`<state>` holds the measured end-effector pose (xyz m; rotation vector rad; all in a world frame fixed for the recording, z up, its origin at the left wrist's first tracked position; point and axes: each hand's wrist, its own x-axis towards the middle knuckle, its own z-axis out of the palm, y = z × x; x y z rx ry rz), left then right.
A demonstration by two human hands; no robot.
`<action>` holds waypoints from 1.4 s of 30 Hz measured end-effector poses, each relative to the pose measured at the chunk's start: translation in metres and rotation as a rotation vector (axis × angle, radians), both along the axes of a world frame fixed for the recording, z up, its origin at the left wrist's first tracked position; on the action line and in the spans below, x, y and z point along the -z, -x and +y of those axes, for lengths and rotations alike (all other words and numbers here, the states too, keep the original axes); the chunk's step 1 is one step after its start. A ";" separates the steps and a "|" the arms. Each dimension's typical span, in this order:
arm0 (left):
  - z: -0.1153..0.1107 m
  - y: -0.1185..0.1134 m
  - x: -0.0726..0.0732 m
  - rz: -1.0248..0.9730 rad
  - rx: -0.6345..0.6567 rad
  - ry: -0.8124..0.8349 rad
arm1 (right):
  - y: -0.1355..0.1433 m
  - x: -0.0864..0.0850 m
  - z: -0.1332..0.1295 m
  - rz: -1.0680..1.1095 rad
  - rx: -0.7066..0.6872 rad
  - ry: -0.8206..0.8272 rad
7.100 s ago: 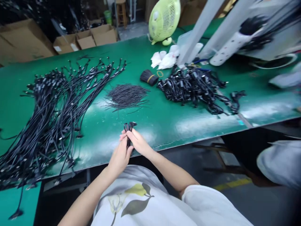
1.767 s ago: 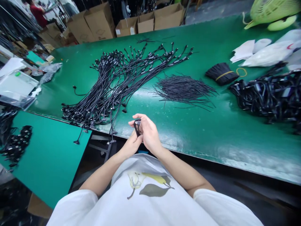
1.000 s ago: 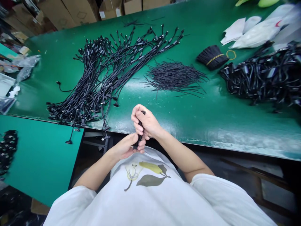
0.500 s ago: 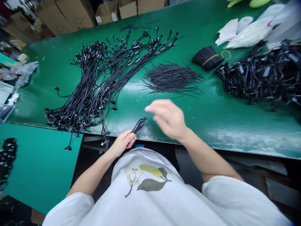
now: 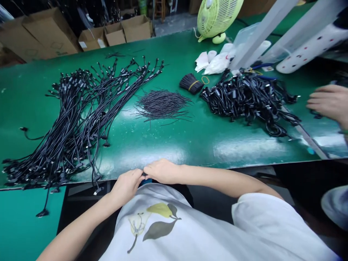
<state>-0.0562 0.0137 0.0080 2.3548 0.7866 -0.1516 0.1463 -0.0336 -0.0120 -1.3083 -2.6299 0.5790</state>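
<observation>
My left hand (image 5: 128, 184) is closed on a coiled black cable (image 5: 144, 174), of which only a small dark bit shows between the fingers. My right hand (image 5: 161, 171) meets it at the table's front edge, its fingers bent down and pressed together at the same coil. Whether a thin tie is also between the fingers is hidden. Beyond the hands lies a loose pile of thin black ties (image 5: 163, 104). To the left, many straight black cables with plugs (image 5: 78, 119) are spread across the green table (image 5: 168, 145), some ends hanging over its edge.
A banded bundle of black ties (image 5: 191, 83) lies near a yellow rubber band (image 5: 205, 79). A heap of coiled cables (image 5: 244, 96) is at the right. Another person's hand (image 5: 330, 103) is at the far right. A green fan (image 5: 217, 16) and cardboard boxes (image 5: 136, 29) stand behind.
My right hand has come down and left from over the table to meet my left hand at the coil. The view has turned right, bringing the fan and another person's hand into sight.
</observation>
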 end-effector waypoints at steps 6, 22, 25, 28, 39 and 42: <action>0.007 -0.006 0.002 -0.069 -0.183 0.507 | 0.000 0.002 0.000 -0.049 -0.065 -0.114; 0.001 -0.009 0.016 -0.543 -0.695 0.858 | -0.211 0.037 0.105 -0.201 0.980 -0.337; 0.000 -0.007 0.015 -0.615 -0.789 0.926 | -0.206 0.030 0.096 -0.238 0.980 -0.356; 0.000 -0.009 0.011 -0.710 -0.858 0.982 | -0.199 0.016 0.078 -0.258 1.063 -0.393; 0.004 -0.060 0.007 -0.881 -0.757 1.029 | -0.019 0.000 0.005 0.636 0.680 -0.033; 0.010 -0.056 0.012 -0.838 -0.762 0.772 | 0.005 -0.002 0.001 0.473 0.593 -0.152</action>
